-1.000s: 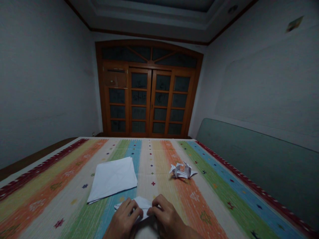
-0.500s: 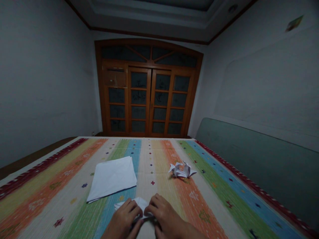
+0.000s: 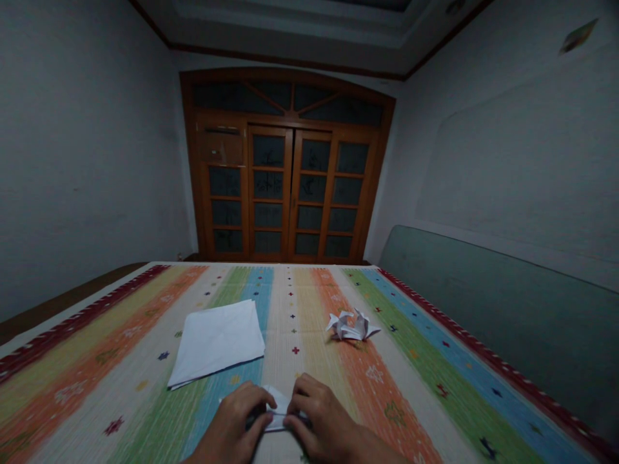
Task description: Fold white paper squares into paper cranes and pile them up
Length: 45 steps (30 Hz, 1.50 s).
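Note:
A small piece of folded white paper [image 3: 276, 422] lies at the near edge of the view, between my two hands. My left hand [image 3: 243, 415] pinches its left side between thumb and fingers. My right hand [image 3: 316, 412] grips the right side the same way, thumb tip close to the left thumb. Fingers cover much of the paper, so its full shape is hidden. Beyond my left hand rests a stack of white paper sheets [image 3: 220, 341]. Farther off to the right sit folded paper figures [image 3: 353, 325] with pointed tips.
A striped, multicoloured cloth [image 3: 309, 290] covers the table. Along the right side stands a pale green panel [image 3: 483, 296]. Wooden doors with glass panes [image 3: 290, 193] close off the far end, and white walls rise on both sides.
The folded paper now lies flatter, with its near edge showing between my thumbs. My fingers have shifted slightly, and the left hand covers more of the paper's left end.

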Each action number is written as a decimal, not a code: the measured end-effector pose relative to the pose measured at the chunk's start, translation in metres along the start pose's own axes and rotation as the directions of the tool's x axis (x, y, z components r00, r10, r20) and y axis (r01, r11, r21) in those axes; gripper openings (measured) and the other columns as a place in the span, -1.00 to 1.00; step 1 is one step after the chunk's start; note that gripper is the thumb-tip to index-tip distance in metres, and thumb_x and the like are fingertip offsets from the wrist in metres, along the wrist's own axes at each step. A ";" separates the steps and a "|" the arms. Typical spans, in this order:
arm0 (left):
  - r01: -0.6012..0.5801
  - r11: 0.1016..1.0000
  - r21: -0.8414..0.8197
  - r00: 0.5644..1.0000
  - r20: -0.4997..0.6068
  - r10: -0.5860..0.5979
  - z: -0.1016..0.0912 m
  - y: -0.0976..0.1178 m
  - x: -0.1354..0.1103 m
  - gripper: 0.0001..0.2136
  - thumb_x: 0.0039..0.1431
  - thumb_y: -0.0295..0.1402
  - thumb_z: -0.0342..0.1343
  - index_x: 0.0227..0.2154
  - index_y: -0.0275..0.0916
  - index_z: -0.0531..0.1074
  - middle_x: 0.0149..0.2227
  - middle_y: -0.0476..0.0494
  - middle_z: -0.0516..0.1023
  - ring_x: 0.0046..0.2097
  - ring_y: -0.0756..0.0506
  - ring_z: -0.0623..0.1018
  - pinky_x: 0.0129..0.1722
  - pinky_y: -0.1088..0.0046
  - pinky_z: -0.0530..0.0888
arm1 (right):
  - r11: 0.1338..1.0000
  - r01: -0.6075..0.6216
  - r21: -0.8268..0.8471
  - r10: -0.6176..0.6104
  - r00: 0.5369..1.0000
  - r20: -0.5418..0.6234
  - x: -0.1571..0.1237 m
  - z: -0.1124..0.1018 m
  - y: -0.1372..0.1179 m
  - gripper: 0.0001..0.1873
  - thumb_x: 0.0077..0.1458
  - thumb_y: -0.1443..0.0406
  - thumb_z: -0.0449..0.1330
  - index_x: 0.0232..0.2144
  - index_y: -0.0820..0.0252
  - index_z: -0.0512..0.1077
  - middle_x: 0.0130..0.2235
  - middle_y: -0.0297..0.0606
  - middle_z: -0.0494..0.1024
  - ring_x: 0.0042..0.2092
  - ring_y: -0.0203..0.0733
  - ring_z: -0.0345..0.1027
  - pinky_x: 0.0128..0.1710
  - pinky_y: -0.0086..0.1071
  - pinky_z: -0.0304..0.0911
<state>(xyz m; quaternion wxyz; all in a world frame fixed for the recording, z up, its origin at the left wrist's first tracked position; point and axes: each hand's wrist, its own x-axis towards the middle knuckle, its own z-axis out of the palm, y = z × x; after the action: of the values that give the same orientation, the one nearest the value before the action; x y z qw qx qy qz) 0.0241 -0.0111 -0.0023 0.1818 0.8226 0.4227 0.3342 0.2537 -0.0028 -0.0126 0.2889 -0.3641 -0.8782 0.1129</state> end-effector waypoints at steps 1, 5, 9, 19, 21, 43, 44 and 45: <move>0.023 1.000 0.007 1.000 0.013 -0.023 0.000 0.001 0.001 -0.84 0.19 -0.59 0.20 -0.31 -0.18 0.56 -0.33 -0.07 0.61 -0.27 -0.15 0.59 -0.23 0.41 0.44 | 1.000 -0.023 0.009 0.023 1.000 0.012 0.000 0.000 0.000 -0.94 0.08 0.39 0.32 -0.33 0.19 0.53 -0.25 -0.18 0.55 -0.19 -0.10 0.42 -0.23 -0.34 0.25; 0.055 0.998 0.040 0.996 0.065 -0.057 -0.002 0.005 0.002 -0.81 0.17 -0.63 0.19 -0.38 -0.19 0.57 -0.32 -0.09 0.60 -0.21 -0.17 0.58 -0.17 0.38 0.42 | 0.994 -0.076 0.073 0.073 0.996 0.046 0.002 -0.002 -0.001 -0.81 0.02 0.46 0.36 -0.27 0.19 0.54 -0.26 -0.23 0.58 -0.20 -0.13 0.43 -0.17 -0.35 0.26; 0.088 0.996 0.035 0.991 0.098 -0.091 -0.005 0.008 0.002 -0.79 0.17 -0.64 0.16 -0.38 -0.18 0.58 -0.28 -0.09 0.57 -0.22 -0.14 0.56 -0.19 0.41 0.41 | 0.987 -0.120 0.106 0.114 0.992 0.060 0.003 -0.004 -0.002 -0.68 -0.02 0.48 0.39 -0.16 0.19 0.54 -0.26 -0.24 0.58 -0.20 -0.12 0.43 -0.11 -0.32 0.27; 0.080 0.997 0.011 0.993 0.086 -0.081 -0.010 0.003 0.003 -0.79 0.14 -0.60 0.10 -0.30 -0.18 0.56 -0.27 -0.07 0.54 -0.29 -0.11 0.52 -0.22 0.41 0.42 | 0.970 -0.206 0.130 0.192 0.975 0.109 0.006 -0.013 -0.011 -0.62 0.00 0.46 0.36 -0.09 0.15 0.52 -0.10 -0.21 0.51 -0.06 -0.09 0.42 -0.02 -0.31 0.27; 0.061 0.998 0.024 0.994 0.089 -0.063 -0.009 0.002 0.003 -0.78 0.17 -0.60 0.07 -0.30 -0.18 0.55 -0.30 -0.07 0.54 -0.27 -0.13 0.53 -0.20 0.38 0.44 | 0.968 -0.223 0.117 0.212 0.972 0.099 0.006 -0.014 -0.011 -0.51 -0.03 0.44 0.37 0.00 0.15 0.49 -0.07 -0.18 0.50 -0.02 -0.05 0.40 0.01 -0.28 0.27; -0.129 0.971 0.203 0.977 -0.139 0.159 -0.005 -0.008 -0.003 -0.53 0.10 -0.63 0.16 0.03 -0.05 0.57 0.00 -0.25 0.55 0.03 -0.33 0.51 0.04 0.04 0.55 | 0.999 -0.029 -0.040 0.027 0.999 -0.041 0.002 0.005 0.000 -0.78 0.17 0.46 0.23 -0.14 0.16 0.55 -0.21 -0.18 0.53 -0.14 -0.09 0.42 -0.17 -0.33 0.30; -0.140 0.969 0.206 0.975 -0.141 0.171 -0.005 -0.007 -0.003 -0.54 0.12 -0.63 0.15 0.02 -0.05 0.57 -0.01 -0.26 0.54 0.02 -0.32 0.52 0.03 0.06 0.56 | 0.998 -0.011 -0.055 0.008 0.999 -0.042 0.002 0.006 0.002 -0.78 0.17 0.47 0.23 -0.15 0.16 0.55 -0.22 -0.18 0.53 -0.14 -0.09 0.42 -0.19 -0.33 0.29; -0.145 0.970 0.196 0.975 -0.138 0.174 -0.005 -0.007 -0.003 -0.56 0.15 -0.62 0.13 0.02 -0.05 0.58 -0.02 -0.26 0.54 0.01 -0.31 0.53 0.02 0.08 0.56 | 0.998 0.006 -0.070 -0.009 0.999 -0.043 0.001 0.007 0.003 -0.78 0.17 0.47 0.22 -0.15 0.17 0.55 -0.23 -0.18 0.53 -0.16 -0.09 0.41 -0.21 -0.33 0.29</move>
<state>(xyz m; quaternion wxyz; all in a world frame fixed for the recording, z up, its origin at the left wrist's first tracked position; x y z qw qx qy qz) 0.0155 -0.0095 -0.0040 0.0442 0.8389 0.3970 0.3696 0.2504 0.0001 -0.0185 0.2952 -0.3733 -0.8765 0.0730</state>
